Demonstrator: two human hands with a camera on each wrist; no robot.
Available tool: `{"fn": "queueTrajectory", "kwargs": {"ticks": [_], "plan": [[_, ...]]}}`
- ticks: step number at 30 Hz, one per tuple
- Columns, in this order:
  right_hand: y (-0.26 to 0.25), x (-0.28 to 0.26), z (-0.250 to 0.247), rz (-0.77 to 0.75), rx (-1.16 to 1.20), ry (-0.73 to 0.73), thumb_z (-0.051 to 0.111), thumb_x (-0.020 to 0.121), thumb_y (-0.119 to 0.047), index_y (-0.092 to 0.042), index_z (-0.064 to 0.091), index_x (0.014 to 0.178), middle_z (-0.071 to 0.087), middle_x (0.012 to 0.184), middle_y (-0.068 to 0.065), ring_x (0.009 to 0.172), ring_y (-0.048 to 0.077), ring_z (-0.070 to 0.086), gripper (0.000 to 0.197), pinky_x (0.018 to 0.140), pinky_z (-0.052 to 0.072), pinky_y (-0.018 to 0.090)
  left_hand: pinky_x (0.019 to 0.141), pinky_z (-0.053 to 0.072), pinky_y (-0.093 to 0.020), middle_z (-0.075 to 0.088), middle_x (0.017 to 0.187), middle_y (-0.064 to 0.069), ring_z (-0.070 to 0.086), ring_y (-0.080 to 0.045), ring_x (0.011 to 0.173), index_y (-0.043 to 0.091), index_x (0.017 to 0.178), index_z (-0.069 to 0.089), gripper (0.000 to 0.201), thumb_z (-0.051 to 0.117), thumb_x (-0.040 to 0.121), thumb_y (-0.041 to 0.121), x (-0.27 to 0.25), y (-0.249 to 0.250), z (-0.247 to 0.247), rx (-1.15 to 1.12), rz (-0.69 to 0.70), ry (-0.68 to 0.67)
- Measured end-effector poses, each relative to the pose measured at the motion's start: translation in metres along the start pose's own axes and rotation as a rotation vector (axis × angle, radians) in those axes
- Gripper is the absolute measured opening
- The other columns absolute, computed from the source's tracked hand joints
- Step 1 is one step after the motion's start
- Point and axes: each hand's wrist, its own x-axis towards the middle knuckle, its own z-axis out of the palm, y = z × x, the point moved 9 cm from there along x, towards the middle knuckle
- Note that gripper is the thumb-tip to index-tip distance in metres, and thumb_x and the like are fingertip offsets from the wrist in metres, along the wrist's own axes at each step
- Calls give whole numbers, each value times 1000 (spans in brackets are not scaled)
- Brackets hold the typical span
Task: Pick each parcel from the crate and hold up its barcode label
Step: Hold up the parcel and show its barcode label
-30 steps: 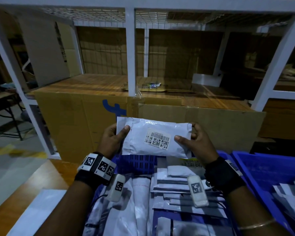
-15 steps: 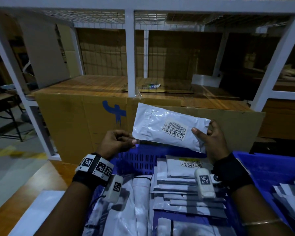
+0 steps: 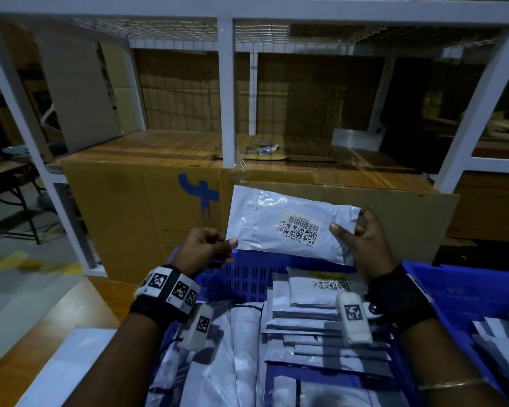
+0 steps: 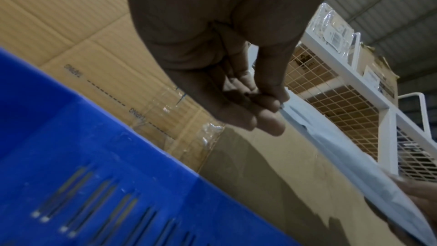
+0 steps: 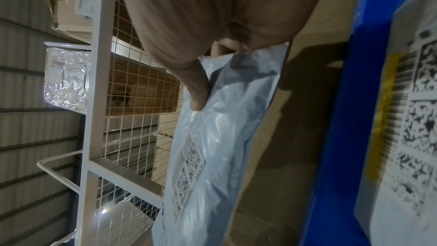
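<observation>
Head view. Your right hand [image 3: 365, 245] clamps the right end of a white plastic mailer parcel [image 3: 276, 221], thumb on the front, fingers curled behind. Your left hand [image 3: 203, 248] pinches the parcel's lower left corner between thumb and fingertips. You hold the parcel raised above the far wall of a blue slotted plastic crate [image 3: 241, 277], tilted down toward the right. Its white printed barcode label [image 3: 300, 227] faces you. In the crate: more white and grey flat parcels [image 3: 321, 339], stacked and overlapping, one with a yellow-edged label showing. Behind: a large brown cardboard box [image 3: 124, 218] with a blue mark, under a white metal wire-mesh shelving rack [image 3: 227, 92]. A second blue crate [image 3: 453, 292] stands just to the right, with pale packets in it.

Left wrist view. Your left hand [image 4: 236, 74]: fingers together, tips and thumb nipping the parcel [image 4: 343, 152] by its corner. The blue crate's wall [image 4: 106, 175] lies below, the cardboard box [image 4: 71, 35] behind.

Right wrist view. Your right hand [image 5: 212, 25]: thumb pressed on the parcel's [image 5: 212, 147] glossy face; the fingers behind it mostly hidden. The barcode label [image 5: 187, 175] shows lower on that face. Beside it, the crate's blue wall [image 5: 331, 156] and a labelled parcel inside.
</observation>
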Motion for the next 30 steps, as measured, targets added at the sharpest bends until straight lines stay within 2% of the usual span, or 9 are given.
{"fn": "queueTrajectory", "kwargs": {"ticks": [2, 6, 9, 14, 18, 21, 23, 26, 30], "plan": [[1, 0, -1, 10, -12, -1, 87, 63, -43, -8, 53, 115, 68, 112, 20, 104, 41, 66, 70, 81, 55, 55, 46, 51, -25, 63, 58, -9, 68, -19, 57, -1, 71, 56, 21, 67, 87, 7, -1, -1, 1, 9, -13, -12], [3, 0, -3, 12, -44, 4, 84, 70, -33, -7, 52, 114, 68, 110, 22, 103, 42, 65, 60, 84, 54, 58, 52, 52, -30, 64, 59, -11, 70, -28, 68, 1, 66, 57, 25, 68, 88, 7, -2, -5, 5, 49, -41, -48], [3, 0, -4, 14, -53, 11, 88, 61, -47, -11, 54, 113, 68, 112, 20, 105, 41, 65, 72, 87, 54, 55, 57, 50, -32, 61, 54, -7, 69, -28, 67, 4, 62, 57, 28, 62, 90, 2, -1, -6, 5, 62, -64, -43], [4, -1, 3, 15, -84, -20, 68, 86, -1, -11, 55, 109, 68, 112, 21, 102, 35, 67, 29, 83, 56, 48, 51, 46, -29, 60, 52, 1, 66, -18, 56, 4, 76, 52, 18, 53, 93, 0, 0, -5, 6, 65, -67, -12], [6, -4, 14, 5, -115, -86, 67, 87, 1, -5, 54, 116, 71, 107, 12, 97, 26, 69, 33, 80, 57, 39, 47, 40, -25, 47, 46, 4, 47, -17, 44, 7, 70, 48, 26, 58, 94, 11, 0, 7, 3, -44, 14, 30], [6, -8, 23, 21, -120, -137, 69, 85, -2, -9, 60, 108, 73, 90, 0, 81, 15, 69, 25, 69, 56, 31, 51, 45, -26, 64, 66, -5, 59, -18, 57, 4, 86, 65, 18, 61, 93, 21, 1, 11, -1, -89, 62, 89], [9, -11, 28, 69, -78, -165, 75, 80, -9, -8, 63, 107, 75, 94, 6, 84, 21, 70, 29, 70, 56, 35, 52, 51, -25, 71, 69, 2, 66, -12, 60, 6, 88, 68, 13, 60, 93, 14, 3, 9, -6, -134, 91, 120], [19, -11, 27, 151, -11, -138, 87, 64, -42, -4, 67, 105, 72, 103, 21, 94, 34, 69, 59, 80, 57, 50, 53, 54, -25, 73, 71, 1, 69, -12, 64, 0, 93, 66, 12, 56, 94, 7, 6, 8, -11, -139, 134, 120], [24, -7, 21, 134, -138, -64, 78, 73, -56, 1, 66, 99, 60, 99, 41, 82, 32, 61, 64, 73, 49, 68, 50, 52, -24, 73, 72, 0, 68, -13, 62, 0, 94, 66, 13, 55, 95, 8, 7, 8, -12, -98, 171, 97]]}}
